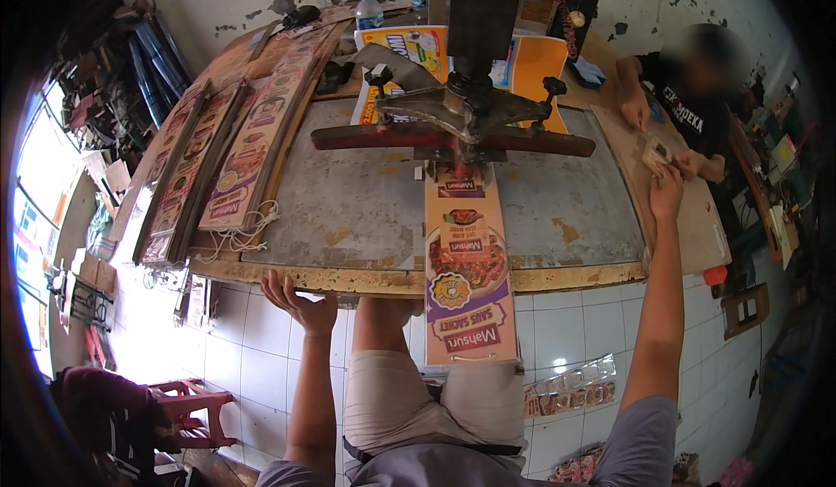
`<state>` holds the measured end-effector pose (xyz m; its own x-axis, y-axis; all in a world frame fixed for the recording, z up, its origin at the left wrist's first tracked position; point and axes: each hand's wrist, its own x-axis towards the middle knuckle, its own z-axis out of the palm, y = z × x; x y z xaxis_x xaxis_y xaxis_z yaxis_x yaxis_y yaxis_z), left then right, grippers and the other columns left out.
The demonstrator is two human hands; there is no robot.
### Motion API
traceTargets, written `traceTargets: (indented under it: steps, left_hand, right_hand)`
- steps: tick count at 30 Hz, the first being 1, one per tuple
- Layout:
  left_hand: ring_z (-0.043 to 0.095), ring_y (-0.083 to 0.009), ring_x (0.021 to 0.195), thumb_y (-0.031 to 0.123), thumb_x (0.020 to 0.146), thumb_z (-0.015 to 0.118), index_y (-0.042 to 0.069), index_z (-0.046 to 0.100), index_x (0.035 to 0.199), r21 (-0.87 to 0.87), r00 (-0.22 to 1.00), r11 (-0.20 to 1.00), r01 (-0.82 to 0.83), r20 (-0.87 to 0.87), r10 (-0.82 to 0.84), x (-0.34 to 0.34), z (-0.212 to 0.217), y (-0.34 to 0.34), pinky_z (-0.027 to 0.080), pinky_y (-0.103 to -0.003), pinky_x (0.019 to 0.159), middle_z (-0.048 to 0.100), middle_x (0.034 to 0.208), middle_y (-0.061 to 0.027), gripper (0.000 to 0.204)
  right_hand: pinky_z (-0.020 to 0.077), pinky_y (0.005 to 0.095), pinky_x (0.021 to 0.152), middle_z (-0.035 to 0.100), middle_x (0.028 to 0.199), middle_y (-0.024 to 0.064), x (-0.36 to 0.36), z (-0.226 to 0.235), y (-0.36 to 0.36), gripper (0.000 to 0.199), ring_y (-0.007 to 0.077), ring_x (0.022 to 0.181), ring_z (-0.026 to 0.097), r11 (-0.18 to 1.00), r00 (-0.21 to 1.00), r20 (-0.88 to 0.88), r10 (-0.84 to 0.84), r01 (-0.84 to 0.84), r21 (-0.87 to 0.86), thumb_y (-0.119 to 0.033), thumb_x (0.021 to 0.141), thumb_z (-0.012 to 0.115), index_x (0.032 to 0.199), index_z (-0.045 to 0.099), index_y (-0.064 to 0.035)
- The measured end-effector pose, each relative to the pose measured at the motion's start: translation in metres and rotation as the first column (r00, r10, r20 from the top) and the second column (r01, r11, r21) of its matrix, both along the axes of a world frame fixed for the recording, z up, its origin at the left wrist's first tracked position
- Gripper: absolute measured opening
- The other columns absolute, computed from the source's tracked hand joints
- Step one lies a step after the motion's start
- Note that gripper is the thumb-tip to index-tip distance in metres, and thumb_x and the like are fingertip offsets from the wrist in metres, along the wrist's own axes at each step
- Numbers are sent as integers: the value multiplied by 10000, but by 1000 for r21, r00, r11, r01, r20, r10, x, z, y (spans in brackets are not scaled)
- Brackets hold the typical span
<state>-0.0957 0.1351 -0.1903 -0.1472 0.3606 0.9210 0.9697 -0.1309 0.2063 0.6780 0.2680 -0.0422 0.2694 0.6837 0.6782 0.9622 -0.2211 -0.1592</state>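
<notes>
The long printed strip [470, 269] lies in the centre of the frame, its top end beneath the press [470, 108] and its lower end jutting past the front edge of the table [348, 226]; whether the press pins it, I cannot tell. Neither hand is on it, so a knock from the person's knees below could skew or tip it. The left hand [300, 304], left of centre, has its fingers spread apart at the table's edge. The right hand [667, 192] reaches to the upper right, at a small tan block [656, 153] beside a co-worker's hand [692, 165]; whether its fingers grip the block is unclear. With two people's hands so close there, a poor hold could drop it.
</notes>
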Motion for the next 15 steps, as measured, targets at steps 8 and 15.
traceTargets:
  steps: [8, 15]
  left_hand:
    - [241, -547, 1578, 375, 907, 769, 120, 343, 1554, -7, 1000, 1000, 7, 7, -7, 2, 5, -1, 177, -751, 1263, 360, 1657, -247, 816]
    - [239, -545, 1579, 390, 917, 759, 125, 316, 1571, 3, 1000, 1000, -1, -10, 1, 1, 4, 0, 173, -748, 1265, 347, 1663, -249, 833]
  right_hand:
    - [490, 486, 1156, 610, 1444, 124, -3, 1, 0, 366, 360, 1357, 582, 998, 998, -56, -41, 39, -45, -131, 1037, 692, 1403, 698, -126]
    - [493, 490, 1142, 618, 1430, 127, 0, -1, 1, 355, 367, 1343, 591, 999, 998, -52, -34, 33, -20, -122, 1031, 700, 1386, 708, -127]
